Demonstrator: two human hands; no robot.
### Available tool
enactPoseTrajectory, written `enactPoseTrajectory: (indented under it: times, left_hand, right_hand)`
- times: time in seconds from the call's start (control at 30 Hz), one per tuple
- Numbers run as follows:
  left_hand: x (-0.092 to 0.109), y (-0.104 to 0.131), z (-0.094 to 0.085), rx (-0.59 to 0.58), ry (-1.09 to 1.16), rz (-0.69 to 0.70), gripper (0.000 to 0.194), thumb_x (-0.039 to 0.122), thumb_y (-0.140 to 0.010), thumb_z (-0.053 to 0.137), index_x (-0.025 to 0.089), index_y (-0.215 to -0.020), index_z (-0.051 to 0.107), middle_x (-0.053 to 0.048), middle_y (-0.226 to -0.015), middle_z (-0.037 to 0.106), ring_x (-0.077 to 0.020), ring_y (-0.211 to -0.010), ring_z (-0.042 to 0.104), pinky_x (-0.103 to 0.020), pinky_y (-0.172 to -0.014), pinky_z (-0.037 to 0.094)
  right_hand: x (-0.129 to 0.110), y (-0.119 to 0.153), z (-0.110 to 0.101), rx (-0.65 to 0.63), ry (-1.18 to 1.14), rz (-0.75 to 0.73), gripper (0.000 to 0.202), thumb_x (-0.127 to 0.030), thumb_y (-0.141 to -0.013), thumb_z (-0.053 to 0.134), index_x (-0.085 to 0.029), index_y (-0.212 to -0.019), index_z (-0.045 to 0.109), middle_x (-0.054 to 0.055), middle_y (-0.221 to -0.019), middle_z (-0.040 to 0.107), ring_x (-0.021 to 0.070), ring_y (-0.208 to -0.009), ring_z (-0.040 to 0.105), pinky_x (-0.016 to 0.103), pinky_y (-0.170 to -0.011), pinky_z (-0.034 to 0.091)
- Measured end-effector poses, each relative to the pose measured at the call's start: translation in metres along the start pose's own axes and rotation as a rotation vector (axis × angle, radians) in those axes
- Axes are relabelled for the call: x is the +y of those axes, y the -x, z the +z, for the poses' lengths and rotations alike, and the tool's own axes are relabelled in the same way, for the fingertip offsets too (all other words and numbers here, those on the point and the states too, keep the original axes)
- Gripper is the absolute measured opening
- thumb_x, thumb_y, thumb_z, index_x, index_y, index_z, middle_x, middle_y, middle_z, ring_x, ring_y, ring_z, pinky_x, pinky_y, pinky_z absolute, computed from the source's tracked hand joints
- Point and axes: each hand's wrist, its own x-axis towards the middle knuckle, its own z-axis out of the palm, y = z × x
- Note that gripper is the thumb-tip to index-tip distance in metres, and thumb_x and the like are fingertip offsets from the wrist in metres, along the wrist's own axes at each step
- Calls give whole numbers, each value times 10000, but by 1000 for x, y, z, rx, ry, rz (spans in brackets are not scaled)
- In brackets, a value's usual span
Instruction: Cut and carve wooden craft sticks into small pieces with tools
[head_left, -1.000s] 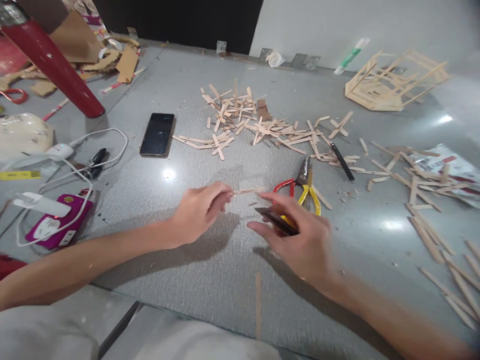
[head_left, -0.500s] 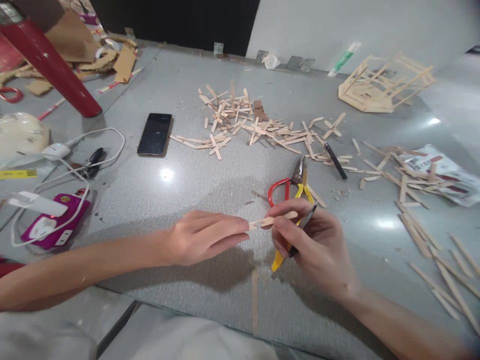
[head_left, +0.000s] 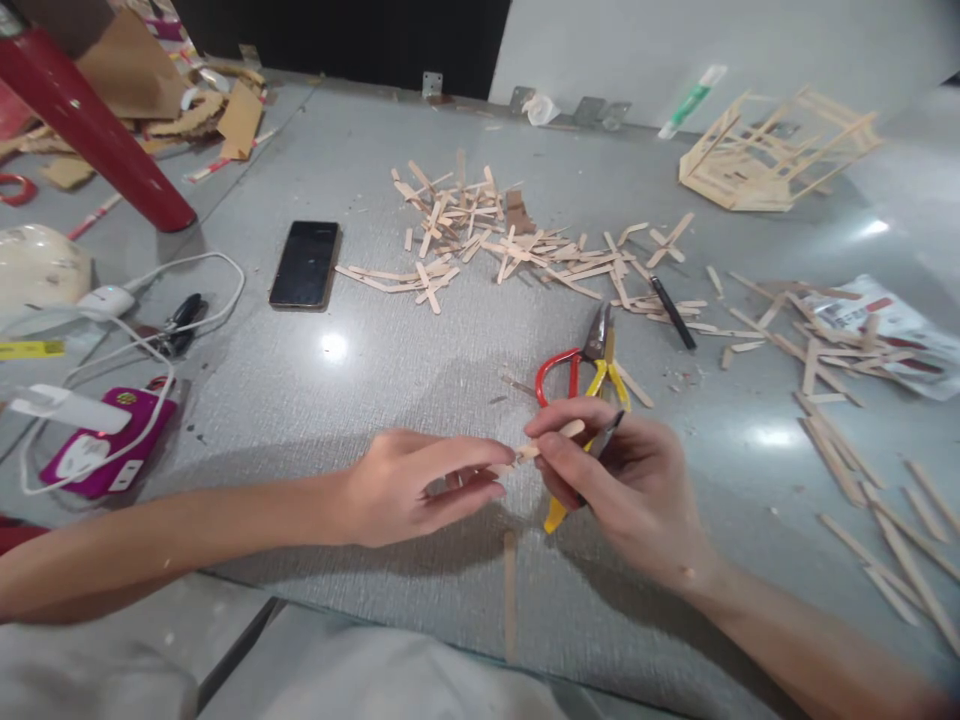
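Between my two hands is a notched wooden craft stick (head_left: 529, 452). My right hand (head_left: 637, 485) pinches it between thumb and forefinger, with its rounded end poking out beyond them. Tucked in the same hand is a yellow and black cutter knife (head_left: 556, 514), partly hidden by the fingers. My left hand (head_left: 409, 488) has its fingertips at the stick's left end, a gap showing between forefinger and thumb. Just beyond my right hand lie scissors (head_left: 598, 345) with a red handle loop and yellow handle parts beside it. One loose craft stick (head_left: 510, 595) lies near the table's front edge.
Piled craft sticks (head_left: 465, 225) lie across the middle, with a black pen (head_left: 673, 313) among them. More sticks (head_left: 832, 455) lie right, by a plastic packet (head_left: 885, 335). A stick frame (head_left: 739, 185) stands behind. Leftward are a phone (head_left: 305, 265), cables and a red cylinder (head_left: 97, 125).
My left forefinger and thumb have parted, and the left fingertips have moved slightly right along the stick. Less of the stick shows between the hands. My right hand keeps its grip.
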Motion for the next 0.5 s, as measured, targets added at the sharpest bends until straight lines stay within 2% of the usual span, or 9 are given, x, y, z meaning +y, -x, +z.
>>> enactPoseTrajectory:
  times: [0.3,0.5]
  left_hand:
    - [-3,6,4,-31,-75,-3,70,236,-945,654,196,-977,607,48,-662,709,-73,-526,647,-161,-549,497]
    - [-3,5,3,-139,-53,-42,129,303,-974,592,205,-893,570,62,-587,630,-64,-469,540,-163,-505,441]
  right_hand:
    - [0,-1,4,-54,-57,120,260,-435,-877,669,-186,-805,655,-60,-515,479,69,-407,391,211,-377,302]
    - [-2,-1,9,-100,-20,155,315,-474,-867,673,-178,-760,645,-60,-504,440,74,-428,380,219,-391,295]
